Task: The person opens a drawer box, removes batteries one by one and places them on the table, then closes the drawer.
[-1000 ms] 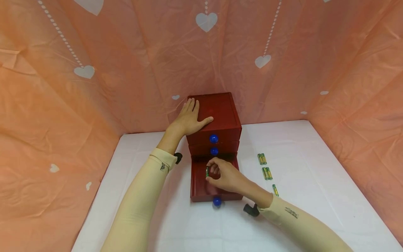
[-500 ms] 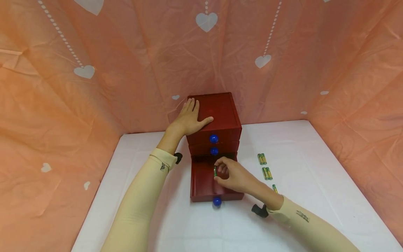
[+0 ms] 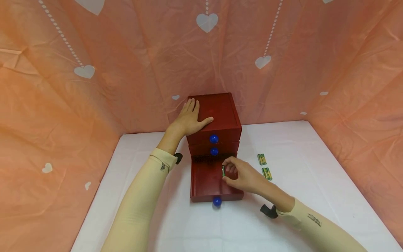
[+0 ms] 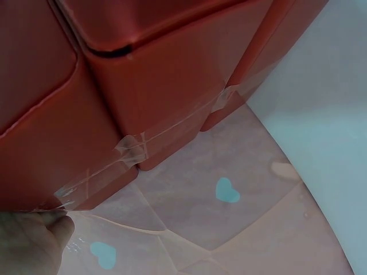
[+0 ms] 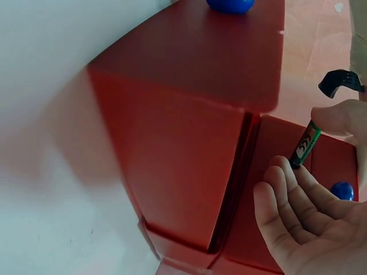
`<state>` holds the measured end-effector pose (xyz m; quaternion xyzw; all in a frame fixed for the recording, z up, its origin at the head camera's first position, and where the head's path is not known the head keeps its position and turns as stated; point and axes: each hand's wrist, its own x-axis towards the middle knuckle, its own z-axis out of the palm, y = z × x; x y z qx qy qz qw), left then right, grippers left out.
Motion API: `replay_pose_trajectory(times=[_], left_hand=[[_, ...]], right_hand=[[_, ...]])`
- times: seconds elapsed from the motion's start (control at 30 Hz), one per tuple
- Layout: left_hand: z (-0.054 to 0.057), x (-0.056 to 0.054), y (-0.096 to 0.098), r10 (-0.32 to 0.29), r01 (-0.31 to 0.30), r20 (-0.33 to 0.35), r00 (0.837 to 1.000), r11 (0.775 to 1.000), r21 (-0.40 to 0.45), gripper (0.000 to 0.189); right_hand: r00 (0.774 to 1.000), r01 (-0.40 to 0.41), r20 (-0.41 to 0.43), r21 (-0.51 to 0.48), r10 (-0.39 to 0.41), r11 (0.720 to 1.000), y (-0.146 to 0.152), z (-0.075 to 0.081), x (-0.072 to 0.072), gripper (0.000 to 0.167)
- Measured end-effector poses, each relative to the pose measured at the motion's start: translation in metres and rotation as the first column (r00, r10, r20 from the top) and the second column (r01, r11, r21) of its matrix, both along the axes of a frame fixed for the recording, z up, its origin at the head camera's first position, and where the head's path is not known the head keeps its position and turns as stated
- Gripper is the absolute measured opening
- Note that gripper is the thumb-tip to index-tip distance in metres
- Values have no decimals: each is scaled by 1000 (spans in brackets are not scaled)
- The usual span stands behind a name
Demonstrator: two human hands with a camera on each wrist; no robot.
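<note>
My right hand [image 3: 240,176] pinches a small green battery [image 3: 223,170] between thumb and fingers, over the right part of the pulled-out bottom drawer [image 3: 203,185]. In the right wrist view the battery [image 5: 305,143] spans from thumb to fingertips, with its dark end at the fingers. On the near left part of the dark red drawer cabinet's top [image 3: 218,110] rests my left hand [image 3: 189,120], fingers spread and straight. In the left wrist view, only part of that left hand [image 4: 31,240] shows beside the cabinet's taped side [image 4: 166,97].
Two pairs of green-and-yellow batteries, a far pair [image 3: 262,159] and a nearer pair [image 3: 267,173], lie on the white tabletop [image 3: 302,168] right of the cabinet. The upper drawers, with blue knobs [image 3: 214,139], are closed. An orange curtain [image 3: 151,70] stands behind.
My right hand has moved right across the bottom drawer, still pinching the battery. Its forearm now hides the single battery seen on the table before. The left hand stays in place.
</note>
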<state>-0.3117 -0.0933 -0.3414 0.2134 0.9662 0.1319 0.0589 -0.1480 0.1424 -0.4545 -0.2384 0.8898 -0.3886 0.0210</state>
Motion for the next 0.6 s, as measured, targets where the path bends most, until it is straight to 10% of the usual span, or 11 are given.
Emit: replay_pose_trajectory(times=[0.6], left_hand=[[0, 0, 1, 6, -6, 8, 1000, 1000, -12, 105]], right_hand=[[1000, 21, -18, 26, -20, 999, 40, 2, 10, 38]])
